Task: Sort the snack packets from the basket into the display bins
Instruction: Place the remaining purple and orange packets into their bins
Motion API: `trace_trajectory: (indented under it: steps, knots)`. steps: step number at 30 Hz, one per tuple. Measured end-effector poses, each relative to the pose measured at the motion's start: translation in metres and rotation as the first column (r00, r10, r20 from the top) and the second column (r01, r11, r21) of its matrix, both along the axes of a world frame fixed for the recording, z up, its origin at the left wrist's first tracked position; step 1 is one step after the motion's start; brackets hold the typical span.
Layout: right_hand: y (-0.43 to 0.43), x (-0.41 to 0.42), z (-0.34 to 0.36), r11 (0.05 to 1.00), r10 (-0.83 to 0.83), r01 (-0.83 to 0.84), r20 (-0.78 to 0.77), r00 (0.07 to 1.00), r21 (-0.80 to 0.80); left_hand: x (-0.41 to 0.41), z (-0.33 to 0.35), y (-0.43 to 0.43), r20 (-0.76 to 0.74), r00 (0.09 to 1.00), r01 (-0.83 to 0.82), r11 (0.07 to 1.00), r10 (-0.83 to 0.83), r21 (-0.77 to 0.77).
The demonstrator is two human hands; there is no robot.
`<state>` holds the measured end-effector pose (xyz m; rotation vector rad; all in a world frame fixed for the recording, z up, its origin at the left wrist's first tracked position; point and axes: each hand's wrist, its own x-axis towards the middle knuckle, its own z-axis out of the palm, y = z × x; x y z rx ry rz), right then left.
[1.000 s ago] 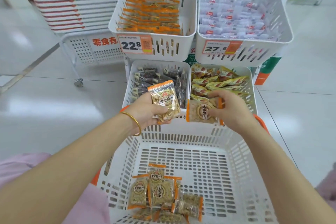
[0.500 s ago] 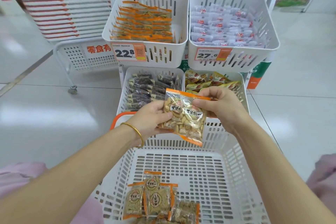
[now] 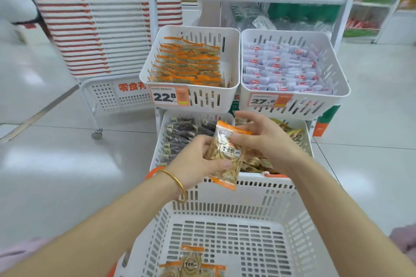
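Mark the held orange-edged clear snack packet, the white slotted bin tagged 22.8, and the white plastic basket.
Orange-edged clear snack packet (image 3: 230, 154): head view, round printed label.
White slotted bin tagged 22.8 (image 3: 221, 99): head view, front wall.
White plastic basket (image 3: 252, 200): head view, far wall.

The snack packet (image 3: 227, 153) held between my left hand (image 3: 198, 159) and right hand (image 3: 263, 139) is clear, glossy plastic film with opaque orange printed ends, and its creases catch the light. The basket (image 3: 225, 209) under it is smooth white moulded plastic, slotted, with a soft sheen. Its handle (image 3: 155, 171) is orange plastic. The display bins (image 3: 231, 56) are the same white plastic. Their price tags (image 3: 168, 96) look like matt printed card. The pale packets (image 3: 281, 67) in the upper right bin are frosted, milky film. My bangle (image 3: 177, 183) is polished gold-coloured metal. The floor (image 3: 56, 164) is glossy and mirrors the lights. My sleeve (image 3: 13, 252) is soft pink cloth.
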<state>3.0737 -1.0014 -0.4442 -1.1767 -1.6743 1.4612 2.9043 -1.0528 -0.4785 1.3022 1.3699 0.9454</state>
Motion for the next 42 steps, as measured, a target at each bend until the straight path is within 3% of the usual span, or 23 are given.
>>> trace_trajectory:
  steps: [3, 6, 9, 11, 14, 19, 23, 28, 35, 39, 42]
  knots:
    - [0.025, -0.005, 0.033, 0.978, 0.164, -0.191, 0.255, 0.953, 0.086, -0.014, 0.020, 0.022, -0.097, 0.995, 0.023, 0.997, -0.016, 0.068]
    - [0.054, -0.015, 0.062, 0.937, 0.100, -0.230, 0.430, 0.897, 0.262, -0.018, 0.043, 0.049, -0.217, 0.976, 0.008, 0.986, 0.030, 0.169]
    - [0.089, -0.023, 0.089, 0.916, -0.105, -0.050, 0.359, 0.928, 0.398, -0.023, 0.062, 0.084, -0.299, 0.921, -0.132, 0.923, 0.249, 0.362]
    - [0.121, -0.030, 0.100, 0.877, -0.281, 0.145, 0.244, 0.928, 0.459, -0.028, 0.072, 0.110, -0.430, 0.824, -0.138, 0.867, 0.369, 0.479]
    - [0.171, -0.051, 0.104, 0.719, -0.536, 0.276, 0.256, 0.804, 0.638, -0.035, 0.077, 0.145, -0.663, 0.654, 0.032, 0.862, 0.365, 0.506]
    - [0.214, -0.086, 0.086, 0.595, -0.706, 0.103, 0.457, 0.541, 0.797, -0.037, 0.068, 0.185, -0.819, 0.494, 0.162, 0.895, 0.292, 0.416]
    - [0.231, -0.107, 0.067, 0.494, -0.789, 0.008, 0.445, 0.423, 0.869, -0.036, 0.056, 0.197, -0.870, 0.431, 0.209, 0.911, 0.240, 0.355]
    - [0.234, -0.103, 0.057, 0.561, -0.749, -0.065, 0.540, 0.385, 0.825, -0.037, 0.045, 0.200, -0.872, 0.435, 0.193, 0.923, 0.224, 0.333]
    - [0.228, -0.113, 0.054, 0.512, -0.786, 0.049, 0.445, 0.428, 0.857, -0.036, 0.044, 0.198, -0.872, 0.431, 0.185, 0.923, 0.233, 0.338]
    - [0.230, -0.116, 0.045, 0.554, -0.754, -0.055, 0.528, 0.390, 0.831, -0.037, 0.045, 0.196, -0.867, 0.438, 0.186, 0.920, 0.238, 0.346]
    - [0.229, -0.111, 0.047, 0.597, -0.681, -0.259, 0.650, 0.336, 0.759, -0.038, 0.045, 0.195, -0.867, 0.433, 0.193, 0.914, 0.248, 0.358]
